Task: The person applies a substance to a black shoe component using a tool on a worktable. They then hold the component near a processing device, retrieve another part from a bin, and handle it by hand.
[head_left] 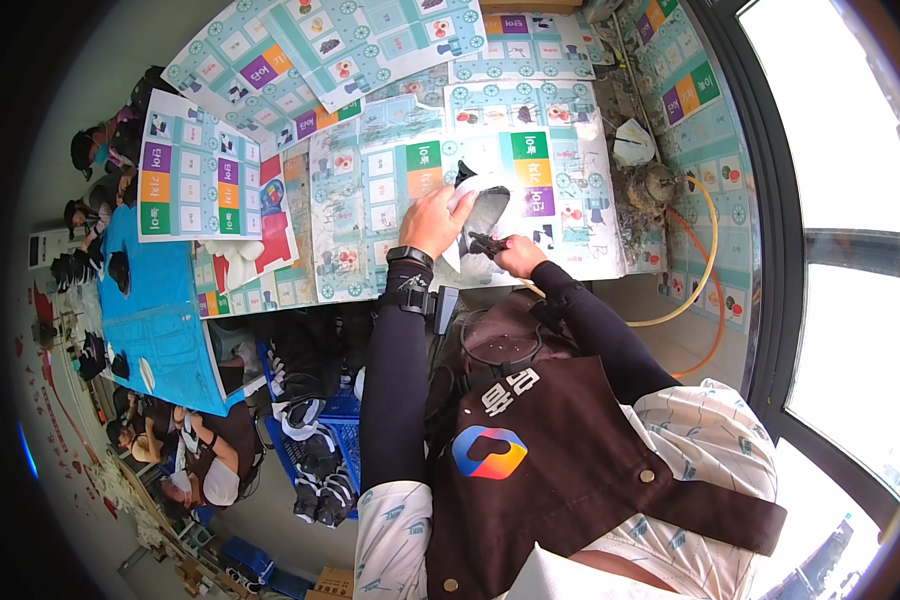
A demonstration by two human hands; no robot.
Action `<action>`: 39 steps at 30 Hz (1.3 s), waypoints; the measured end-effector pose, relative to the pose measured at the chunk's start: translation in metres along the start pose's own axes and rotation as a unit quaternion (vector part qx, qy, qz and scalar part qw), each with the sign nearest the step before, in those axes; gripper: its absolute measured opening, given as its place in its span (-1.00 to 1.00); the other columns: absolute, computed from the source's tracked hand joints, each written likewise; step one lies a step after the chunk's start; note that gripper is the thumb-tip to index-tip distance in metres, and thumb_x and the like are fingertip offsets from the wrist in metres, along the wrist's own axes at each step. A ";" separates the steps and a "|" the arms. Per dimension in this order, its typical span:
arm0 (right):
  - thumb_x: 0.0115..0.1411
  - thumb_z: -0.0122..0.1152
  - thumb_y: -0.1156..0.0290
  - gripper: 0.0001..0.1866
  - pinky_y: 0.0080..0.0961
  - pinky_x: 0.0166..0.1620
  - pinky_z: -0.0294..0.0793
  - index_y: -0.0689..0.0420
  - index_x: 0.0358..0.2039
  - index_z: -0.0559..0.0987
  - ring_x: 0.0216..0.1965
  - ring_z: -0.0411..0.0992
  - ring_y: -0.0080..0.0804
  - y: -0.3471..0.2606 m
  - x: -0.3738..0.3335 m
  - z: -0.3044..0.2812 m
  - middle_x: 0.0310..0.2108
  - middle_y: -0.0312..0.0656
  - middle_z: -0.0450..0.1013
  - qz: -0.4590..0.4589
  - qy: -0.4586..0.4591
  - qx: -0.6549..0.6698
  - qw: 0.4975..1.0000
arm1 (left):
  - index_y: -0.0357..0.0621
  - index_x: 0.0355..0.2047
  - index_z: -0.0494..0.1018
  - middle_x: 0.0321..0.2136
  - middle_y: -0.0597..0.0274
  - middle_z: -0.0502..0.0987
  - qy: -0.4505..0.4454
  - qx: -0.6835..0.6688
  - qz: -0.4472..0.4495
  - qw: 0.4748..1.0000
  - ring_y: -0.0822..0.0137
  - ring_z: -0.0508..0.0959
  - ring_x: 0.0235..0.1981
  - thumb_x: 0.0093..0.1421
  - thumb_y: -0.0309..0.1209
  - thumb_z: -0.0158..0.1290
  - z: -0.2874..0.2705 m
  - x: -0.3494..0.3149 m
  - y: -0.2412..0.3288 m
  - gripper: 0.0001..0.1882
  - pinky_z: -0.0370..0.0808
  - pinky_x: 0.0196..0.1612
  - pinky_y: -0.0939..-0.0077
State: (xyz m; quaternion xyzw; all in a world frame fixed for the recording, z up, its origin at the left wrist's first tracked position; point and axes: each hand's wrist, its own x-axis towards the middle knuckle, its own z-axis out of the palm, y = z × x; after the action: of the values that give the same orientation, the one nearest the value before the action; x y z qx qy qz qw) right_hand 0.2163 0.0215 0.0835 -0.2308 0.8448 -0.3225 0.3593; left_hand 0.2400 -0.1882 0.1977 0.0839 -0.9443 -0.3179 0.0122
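Over the printed tabletop, my left hand [433, 222] grips a grey and white shoe [487, 210] with a black part at its far end. Fingers and thumb press on the shoe's left side. My right hand [519, 257] is closed around a black gun-like hand tool [484, 244], whose front end points left at the near part of the shoe. Its exact kind is too small to make out. A pale yellow hose [712, 240] curves from the right wall and passes under my right forearm; where it ends is hidden.
Printed card sheets [202, 165] stand at the left and back of the worktable [345, 262]. White gloves [238, 262] lie at its left. Beyond is a blue-covered table [155, 320]. Below stands a blue crate [345, 430] by dark shoes [320, 475]. Other people [220, 470] sit left. A window frame [770, 230] borders the right.
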 end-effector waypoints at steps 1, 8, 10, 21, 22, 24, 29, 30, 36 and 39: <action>0.46 -0.11 0.06 -0.50 0.07 -0.16 0.53 0.17 -0.38 0.62 -0.30 0.53 0.29 0.000 0.000 0.000 -0.45 0.23 0.55 0.000 0.000 0.000 1.000 | -0.24 -0.26 0.58 -0.32 -0.19 0.63 0.001 0.000 0.000 1.000 -0.24 0.60 -0.23 0.38 0.09 0.04 0.000 0.000 0.000 -0.45 0.52 -0.16 -0.01; 0.06 0.16 0.26 -0.69 -0.11 -0.28 0.54 0.29 -0.43 0.61 -0.44 0.58 0.09 0.007 0.006 0.004 -0.52 0.19 0.53 0.011 0.043 0.046 0.998 | -0.25 -0.23 0.59 -0.27 -0.19 0.63 -0.001 -0.004 -0.004 1.000 -0.23 0.60 -0.18 0.38 0.09 0.03 0.000 0.000 0.001 -0.44 0.52 -0.11 0.00; 0.06 0.17 0.25 -0.69 -0.12 -0.28 0.54 0.29 -0.42 0.61 -0.45 0.57 0.09 0.009 0.008 0.005 -0.53 0.19 0.53 0.027 0.038 0.063 0.997 | -0.25 -0.22 0.60 -0.26 -0.19 0.63 0.002 0.000 -0.004 1.000 -0.22 0.60 -0.17 0.38 0.09 0.02 0.000 -0.001 0.001 -0.44 0.52 -0.10 0.01; 0.27 0.04 0.03 -0.49 0.01 -0.05 0.55 0.28 -0.39 0.68 -0.21 0.59 0.25 0.013 0.010 0.007 -0.37 0.29 0.58 0.036 0.005 0.024 0.999 | -0.24 -0.21 0.60 -0.26 -0.18 0.63 -0.009 0.004 -0.012 1.000 -0.22 0.61 -0.18 0.38 0.09 0.03 0.001 0.000 0.000 -0.45 0.52 -0.11 0.01; 0.27 0.04 0.03 -0.49 0.01 -0.05 0.55 0.28 -0.39 0.68 -0.21 0.59 0.25 0.014 0.010 0.007 -0.37 0.29 0.58 0.036 0.005 0.024 0.999 | -0.24 -0.21 0.60 -0.26 -0.18 0.63 -0.007 0.006 -0.013 1.000 -0.21 0.61 -0.18 0.38 0.09 0.03 0.001 0.000 0.000 -0.45 0.52 -0.11 0.02; 0.06 0.16 0.28 -0.72 -0.09 -0.26 0.53 0.27 -0.41 0.61 -0.41 0.55 0.16 0.014 0.011 0.008 -0.49 0.19 0.53 0.028 0.042 0.037 0.998 | -0.24 -0.21 0.60 -0.26 -0.17 0.63 -0.003 0.007 -0.007 1.000 -0.21 0.61 -0.18 0.38 0.09 0.03 0.002 0.001 -0.001 -0.45 0.52 -0.11 0.02; 0.13 0.12 0.21 -0.65 -0.03 -0.15 0.54 0.29 -0.38 0.64 -0.31 0.56 0.24 0.015 0.011 0.007 -0.42 0.25 0.55 0.008 0.049 0.059 0.997 | -0.23 -0.21 0.60 -0.26 -0.17 0.64 -0.002 0.005 -0.005 1.000 -0.21 0.61 -0.19 0.38 0.09 0.03 0.002 0.000 -0.002 -0.45 0.52 -0.11 0.02; 0.19 0.10 0.14 -0.59 0.02 -0.07 0.55 0.29 -0.36 0.67 -0.23 0.56 0.30 0.014 0.011 0.007 -0.36 0.29 0.57 0.020 0.045 0.065 0.997 | -0.23 -0.20 0.60 -0.26 -0.17 0.64 -0.005 0.004 -0.008 1.000 -0.21 0.61 -0.18 0.38 0.09 0.03 0.002 0.000 -0.002 -0.45 0.52 -0.11 0.02; 0.06 0.16 0.31 -0.70 -0.12 -0.16 0.54 0.30 -0.34 0.62 -0.33 0.57 0.21 0.010 0.007 0.002 -0.44 0.23 0.56 -0.001 0.080 0.069 0.994 | -0.22 -0.21 0.59 -0.27 -0.17 0.63 -0.003 -0.002 -0.007 1.000 -0.23 0.60 -0.19 0.38 0.09 0.02 0.000 0.000 0.000 -0.46 0.52 -0.13 0.01; 0.06 0.16 0.31 -0.69 -0.12 -0.14 0.54 0.30 -0.32 0.63 -0.32 0.57 0.22 0.008 0.005 0.001 -0.43 0.24 0.56 0.009 0.088 0.087 0.992 | -0.22 -0.22 0.59 -0.28 -0.17 0.63 -0.005 0.001 -0.009 1.000 -0.23 0.60 -0.19 0.39 0.09 0.02 -0.001 0.000 0.000 -0.46 0.52 -0.13 0.00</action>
State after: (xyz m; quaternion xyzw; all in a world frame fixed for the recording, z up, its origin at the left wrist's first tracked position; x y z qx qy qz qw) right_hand 0.2122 0.0233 0.0754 -0.1613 0.8439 -0.4108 0.3050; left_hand 0.2404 -0.1885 0.1989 0.0904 -0.9438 -0.3179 0.0044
